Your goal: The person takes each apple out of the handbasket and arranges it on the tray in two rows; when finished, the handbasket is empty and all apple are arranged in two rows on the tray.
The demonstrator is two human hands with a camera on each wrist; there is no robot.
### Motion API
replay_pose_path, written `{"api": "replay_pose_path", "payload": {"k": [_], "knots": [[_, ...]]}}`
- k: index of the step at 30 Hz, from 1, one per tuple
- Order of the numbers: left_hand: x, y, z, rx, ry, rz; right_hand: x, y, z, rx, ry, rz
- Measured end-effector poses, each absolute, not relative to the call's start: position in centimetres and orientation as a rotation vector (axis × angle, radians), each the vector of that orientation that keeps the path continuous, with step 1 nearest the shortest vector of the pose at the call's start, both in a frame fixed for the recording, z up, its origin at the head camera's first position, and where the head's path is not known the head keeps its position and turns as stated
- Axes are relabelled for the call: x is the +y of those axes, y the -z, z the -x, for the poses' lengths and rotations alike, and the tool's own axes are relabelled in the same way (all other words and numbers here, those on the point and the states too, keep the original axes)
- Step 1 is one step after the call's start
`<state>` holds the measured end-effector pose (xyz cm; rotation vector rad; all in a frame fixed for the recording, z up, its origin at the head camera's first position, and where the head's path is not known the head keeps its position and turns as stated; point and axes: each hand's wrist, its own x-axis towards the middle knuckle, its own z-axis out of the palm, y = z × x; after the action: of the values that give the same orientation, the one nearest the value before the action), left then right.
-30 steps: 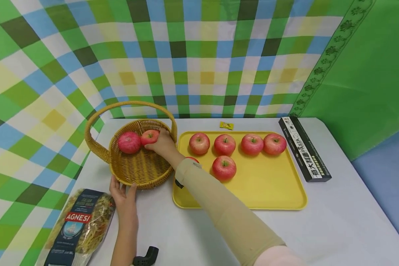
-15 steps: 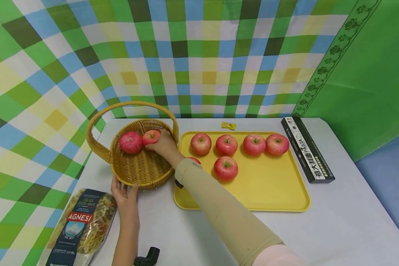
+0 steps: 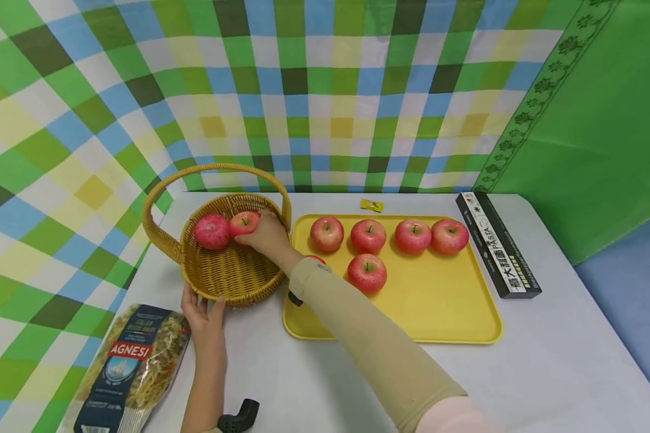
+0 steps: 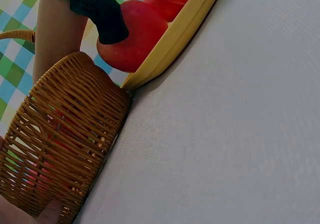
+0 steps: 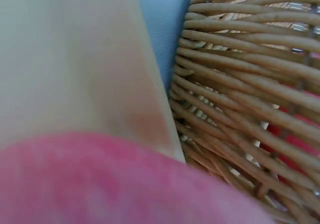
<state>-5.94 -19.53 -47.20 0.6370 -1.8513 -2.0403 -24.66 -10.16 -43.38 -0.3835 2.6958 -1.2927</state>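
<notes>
A wicker basket (image 3: 233,270) with a tall arched handle stands at the table's left. In it lies a red apple (image 3: 212,231). Beside that one, my right hand (image 3: 271,237) holds a second apple (image 3: 244,224) inside the basket, near the right wall; its fingertips are partly hidden. My left hand (image 3: 203,316) rests with spread fingers against the basket's near outer wall. In the left wrist view, the thumb (image 4: 50,213) touches the weave (image 4: 75,119) low down. Close up in the right wrist view are an apple (image 5: 100,184) and the basket's outside (image 5: 240,84).
To the right is a yellow tray (image 3: 439,313) with several apples (image 3: 366,273), one partly behind the right forearm. A black pasta box (image 3: 498,245) lies beyond it. A small yellow packet (image 3: 371,205) sits behind. A pasta bag (image 3: 127,367) lies at front left.
Both hands, the basket and the apples keep their places; only the head view shifts slightly.
</notes>
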Motion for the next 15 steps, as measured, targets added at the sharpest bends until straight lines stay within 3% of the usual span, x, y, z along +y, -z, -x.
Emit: {"api": "replay_pose_path", "payload": {"k": [15], "knots": [[-19.5, 47.5, 6.1, -1.803, 2.065, -0.615, -6.1, 40.0, 21.7, 2.699, 1.302, 0.628]]}}
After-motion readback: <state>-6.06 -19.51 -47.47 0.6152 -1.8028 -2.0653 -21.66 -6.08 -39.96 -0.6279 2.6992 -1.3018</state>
